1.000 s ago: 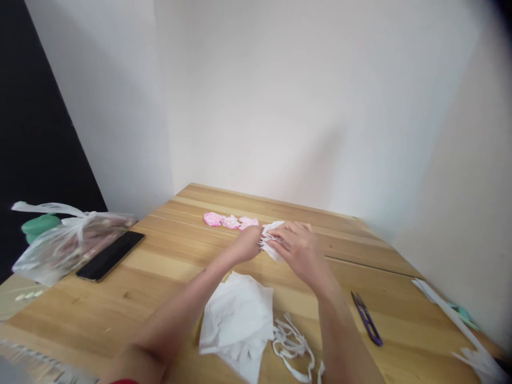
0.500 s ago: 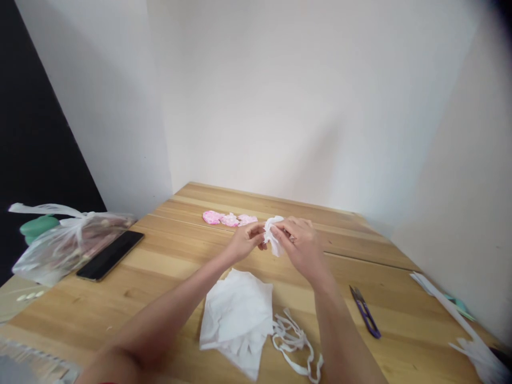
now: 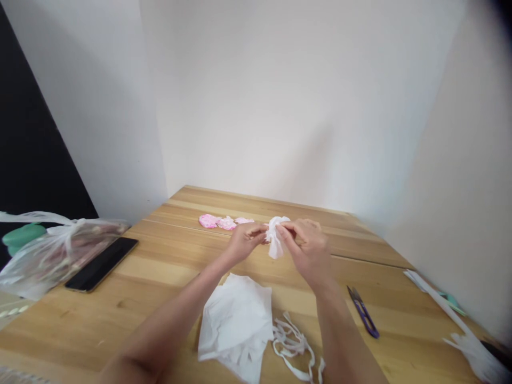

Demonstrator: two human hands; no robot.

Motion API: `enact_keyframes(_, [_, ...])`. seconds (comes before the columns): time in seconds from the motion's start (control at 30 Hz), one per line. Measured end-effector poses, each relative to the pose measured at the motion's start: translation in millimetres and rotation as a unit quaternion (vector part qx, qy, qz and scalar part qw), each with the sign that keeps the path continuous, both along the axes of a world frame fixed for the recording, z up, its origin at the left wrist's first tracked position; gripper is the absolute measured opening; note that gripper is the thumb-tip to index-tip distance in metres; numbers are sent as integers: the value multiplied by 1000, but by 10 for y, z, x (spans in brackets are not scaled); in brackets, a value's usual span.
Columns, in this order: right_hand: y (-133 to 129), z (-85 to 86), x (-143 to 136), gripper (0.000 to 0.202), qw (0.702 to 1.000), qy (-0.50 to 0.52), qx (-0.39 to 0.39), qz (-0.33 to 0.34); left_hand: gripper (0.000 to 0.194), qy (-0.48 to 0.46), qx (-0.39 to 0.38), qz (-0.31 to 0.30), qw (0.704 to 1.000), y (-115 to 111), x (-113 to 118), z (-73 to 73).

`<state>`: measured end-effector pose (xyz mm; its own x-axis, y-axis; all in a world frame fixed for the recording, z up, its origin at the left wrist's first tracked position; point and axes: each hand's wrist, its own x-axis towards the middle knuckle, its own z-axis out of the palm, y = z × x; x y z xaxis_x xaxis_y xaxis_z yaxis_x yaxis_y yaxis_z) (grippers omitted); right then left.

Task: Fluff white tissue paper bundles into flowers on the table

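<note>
Between my two hands, above the middle of the table, is a gathered piece of thin white fabric (image 3: 276, 240). My left hand (image 3: 246, 240) pinches its left edge between thumb and fingers. From the right, my right hand (image 3: 306, 242) grips its upper part, with the loose end hanging below. Pink-and-white crumpled pieces (image 3: 218, 221) lie in a row behind my left hand. Nearer to me, a stack of white cloth sheets (image 3: 236, 322) rests between my forearms, and a tangle of white strips (image 3: 294, 344) lies to its right.
Purple-handled thread snips (image 3: 363, 313) lie right of my right forearm. A black phone (image 3: 102, 264) and a tied plastic bag (image 3: 60, 253) are at the left. White strips (image 3: 444, 309) lie along the right edge. Walls stand behind the wooden table (image 3: 160, 304).
The view has shifted slightly. My right hand has moved a little to the right, and the white fabric hangs more spread out between my hands.
</note>
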<state>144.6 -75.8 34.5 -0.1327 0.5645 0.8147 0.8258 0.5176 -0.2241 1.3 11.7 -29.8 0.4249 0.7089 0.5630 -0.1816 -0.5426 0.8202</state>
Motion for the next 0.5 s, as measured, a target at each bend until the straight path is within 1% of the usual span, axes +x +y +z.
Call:
enact_keyframes(0.07, [16,-4,20,19,1000,-1,-3,-1,19,-16,-2,20,1000,30,9,-38])
enact_keyframes(0.17, [22,13,91,18,1000,11,-14,-1,25,-48,-42,38,997,83,1,-75])
enact_keyframes(0.27, [6,51,179,18,1000,23,-12,-8,28,-77,-74,32,994,120,-17,-94])
enact_keyframes(0.37, [-21,83,232,18,1000,21,-2,-11,30,-110,-75,37,990,139,-25,-124])
enact_keyframes(0.43, [-36,93,239,18,1000,10,-3,-11,33,-135,-74,28,988,154,-23,-159])
enact_keyframes(0.5, [-48,95,229,17,1000,-9,-6,-3,34,-137,-77,19,987,171,-21,-193])
